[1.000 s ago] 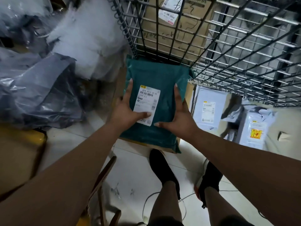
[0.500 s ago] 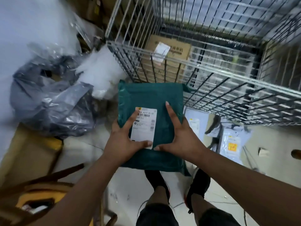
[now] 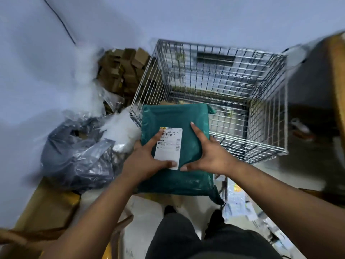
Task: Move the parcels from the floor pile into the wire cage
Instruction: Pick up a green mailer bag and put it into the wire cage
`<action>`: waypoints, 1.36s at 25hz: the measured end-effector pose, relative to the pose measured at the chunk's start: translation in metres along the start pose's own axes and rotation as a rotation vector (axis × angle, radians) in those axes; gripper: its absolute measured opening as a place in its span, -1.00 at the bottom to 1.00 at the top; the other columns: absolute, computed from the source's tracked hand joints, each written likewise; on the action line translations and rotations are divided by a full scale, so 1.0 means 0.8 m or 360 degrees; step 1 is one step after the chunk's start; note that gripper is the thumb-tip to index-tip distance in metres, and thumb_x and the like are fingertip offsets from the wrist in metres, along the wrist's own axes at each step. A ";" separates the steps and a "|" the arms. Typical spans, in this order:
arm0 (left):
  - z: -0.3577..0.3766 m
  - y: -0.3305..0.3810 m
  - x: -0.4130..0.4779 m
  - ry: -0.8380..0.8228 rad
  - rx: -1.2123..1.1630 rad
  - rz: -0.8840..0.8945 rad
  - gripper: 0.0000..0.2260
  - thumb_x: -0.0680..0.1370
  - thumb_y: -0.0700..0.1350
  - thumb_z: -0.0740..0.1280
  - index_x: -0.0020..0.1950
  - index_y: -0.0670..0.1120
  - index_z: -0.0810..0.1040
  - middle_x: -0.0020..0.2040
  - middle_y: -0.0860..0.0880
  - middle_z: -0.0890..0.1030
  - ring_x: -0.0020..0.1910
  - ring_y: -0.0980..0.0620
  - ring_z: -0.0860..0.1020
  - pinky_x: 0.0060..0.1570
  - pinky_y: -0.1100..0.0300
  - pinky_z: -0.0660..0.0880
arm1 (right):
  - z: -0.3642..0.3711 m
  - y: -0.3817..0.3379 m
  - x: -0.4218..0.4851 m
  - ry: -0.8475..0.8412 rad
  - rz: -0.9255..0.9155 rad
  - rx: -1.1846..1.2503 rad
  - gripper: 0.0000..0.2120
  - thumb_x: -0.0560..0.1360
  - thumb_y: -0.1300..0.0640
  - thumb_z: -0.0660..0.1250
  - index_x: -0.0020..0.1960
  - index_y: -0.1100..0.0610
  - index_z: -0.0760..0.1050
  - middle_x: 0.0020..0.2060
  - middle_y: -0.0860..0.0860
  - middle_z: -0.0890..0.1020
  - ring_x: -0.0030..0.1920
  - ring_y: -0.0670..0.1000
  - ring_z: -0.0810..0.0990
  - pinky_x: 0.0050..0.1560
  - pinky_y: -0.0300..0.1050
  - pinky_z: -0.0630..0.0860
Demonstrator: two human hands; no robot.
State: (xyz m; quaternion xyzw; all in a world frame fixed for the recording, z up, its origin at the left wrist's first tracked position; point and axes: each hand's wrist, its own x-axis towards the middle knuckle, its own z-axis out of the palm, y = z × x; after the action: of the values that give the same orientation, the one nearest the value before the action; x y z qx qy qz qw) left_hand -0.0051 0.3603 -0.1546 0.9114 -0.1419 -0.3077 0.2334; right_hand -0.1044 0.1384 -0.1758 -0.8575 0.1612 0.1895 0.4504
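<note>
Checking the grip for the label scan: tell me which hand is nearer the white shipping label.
Left. The left hand lies on the white shipping label, thumb and forefinger over it; the right hand presses the green parcel just beside it.

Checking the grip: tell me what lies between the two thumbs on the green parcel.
Head view: only the white shipping label's lower corner and bare green plastic parcel.

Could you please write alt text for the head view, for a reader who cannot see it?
Two bare hands, left hand and right hand, hold a green parcel with a white shipping label over the near rim of an open wire cage. Grey plastic bags and cardboard boxes lie to the left on the floor.
</note>
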 end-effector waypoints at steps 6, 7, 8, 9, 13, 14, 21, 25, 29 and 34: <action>-0.051 0.049 -0.008 0.0046 0.0049 0.0191 -0.03 0.27 0.37 0.57 0.50 0.57 0.02 0.52 -0.07 0.24 0.50 -0.20 0.34 0.49 -0.12 0.34 | -0.048 -0.048 -0.038 0.0242 -0.0008 -0.0001 0.32 0.20 -0.23 0.66 0.60 -0.33 -0.25 0.47 0.13 0.26 0.44 0.17 0.37 0.43 -0.18 0.28; -0.059 0.054 -0.007 0.0050 0.0040 0.0227 -0.04 0.28 0.34 0.58 0.50 0.56 0.04 0.53 -0.07 0.23 0.50 -0.18 0.35 0.48 -0.11 0.34 | -0.052 -0.056 -0.043 0.0292 0.0001 0.0006 0.31 0.22 -0.22 0.66 0.60 -0.32 -0.24 0.46 0.14 0.27 0.42 0.17 0.38 0.42 -0.18 0.29; -0.068 0.058 -0.008 0.0055 0.0040 0.0261 -0.05 0.30 0.32 0.59 0.51 0.55 0.06 0.54 -0.07 0.22 0.50 -0.17 0.34 0.46 -0.09 0.34 | -0.055 -0.064 -0.047 0.0338 0.0006 0.0013 0.29 0.23 -0.21 0.66 0.60 -0.32 -0.24 0.46 0.15 0.27 0.41 0.18 0.39 0.42 -0.16 0.30; -0.077 0.062 -0.007 0.0065 0.0054 0.0295 -0.05 0.31 0.31 0.59 0.52 0.54 0.06 0.55 -0.06 0.21 0.51 -0.16 0.34 0.46 -0.09 0.34 | -0.057 -0.073 -0.050 0.0385 0.0015 0.0025 0.28 0.24 -0.21 0.65 0.60 -0.33 -0.24 0.45 0.15 0.27 0.40 0.18 0.41 0.42 -0.13 0.31; -0.102 0.069 0.001 0.0086 0.0111 0.0408 -0.04 0.28 0.37 0.55 0.51 0.56 0.01 0.54 -0.05 0.23 0.50 -0.14 0.35 0.46 -0.14 0.36 | -0.065 -0.100 -0.059 0.0554 0.0023 0.0055 0.25 0.28 -0.25 0.61 0.58 -0.35 -0.29 0.48 0.16 0.31 0.38 0.20 0.47 0.43 0.00 0.40; -0.107 0.071 0.002 0.0093 0.0140 0.0448 -0.03 0.28 0.40 0.54 0.51 0.56 -0.01 0.52 -0.06 0.26 0.48 -0.13 0.36 0.45 -0.13 0.37 | -0.065 -0.106 -0.061 0.0605 0.0028 0.0037 0.24 0.29 -0.28 0.59 0.58 -0.35 -0.29 0.49 0.17 0.31 0.38 0.20 0.48 0.43 0.02 0.41; -0.122 0.103 0.017 0.0132 0.0137 0.0601 -0.03 0.28 0.40 0.53 0.50 0.58 -0.04 0.46 -0.06 0.31 0.37 -0.15 0.46 0.29 -0.06 0.48 | -0.078 -0.122 -0.068 0.0890 0.0035 0.0227 0.08 0.35 -0.26 0.56 0.54 -0.48 -0.18 0.55 0.03 0.22 0.50 0.06 0.33 0.46 -0.14 0.24; -0.127 0.124 0.032 0.0228 0.0152 0.0671 -0.03 0.31 0.39 0.52 0.49 0.59 -0.09 0.44 -0.06 0.34 0.29 -0.15 0.52 0.16 -0.05 0.55 | -0.092 -0.108 -0.053 0.0996 -0.0094 0.0448 0.08 0.37 -0.13 0.60 0.55 -0.47 -0.13 0.52 -0.10 0.27 0.49 -0.06 0.35 0.47 -0.14 0.28; -0.136 0.140 0.046 0.0396 0.0127 0.0750 0.06 0.35 0.30 0.55 0.59 0.43 -0.15 0.56 0.03 0.32 0.37 -0.07 0.50 0.08 0.02 0.55 | -0.109 -0.088 -0.034 0.1011 -0.0078 0.1058 0.22 0.33 0.03 0.66 0.57 -0.39 -0.19 0.39 -0.14 0.50 0.28 -0.12 0.60 0.30 0.00 0.54; -0.140 0.171 0.077 0.0497 0.0153 0.0738 0.00 0.38 0.29 0.55 0.63 0.33 -0.04 0.58 0.13 0.33 0.48 0.00 0.42 0.30 -0.05 0.47 | -0.144 -0.073 -0.001 0.0985 0.0036 0.1389 -0.03 0.21 -0.01 0.73 0.47 -0.26 0.29 0.31 0.03 0.58 0.18 0.13 0.67 0.16 0.21 0.63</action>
State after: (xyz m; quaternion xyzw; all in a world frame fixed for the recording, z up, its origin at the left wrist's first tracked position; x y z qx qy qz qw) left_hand 0.0964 0.2571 -0.0365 0.9010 -0.3233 -0.0950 0.2732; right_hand -0.0581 0.0738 -0.0739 -0.6045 0.3594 -0.1521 0.6945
